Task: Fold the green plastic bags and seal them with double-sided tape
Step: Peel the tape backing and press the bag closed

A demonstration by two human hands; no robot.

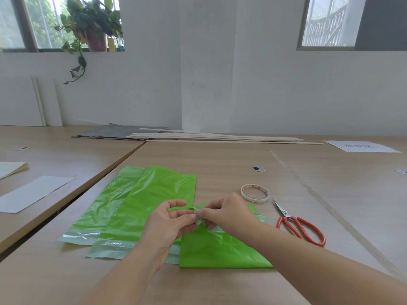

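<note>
A folded green plastic bag (218, 249) lies on the wooden table (231, 159) in front of me. Its upper corner is lifted between my hands. My left hand (169, 223) and my right hand (226, 212) both pinch a small pale piece of tape (199, 217) at that corner. Two unfolded green bags (141, 205) lie flat to the left, overlapping, their clear sealing strips toward me. A roll of double-sided tape (254, 193) lies flat just beyond my right hand.
Red-handled scissors (299, 225) lie right of the folded bag. White sheets (33, 192) rest on the neighbouring table at left. Long wooden strips (220, 136) and a grey sheet lie along the far edge. A labelled paper (361, 146) sits far right.
</note>
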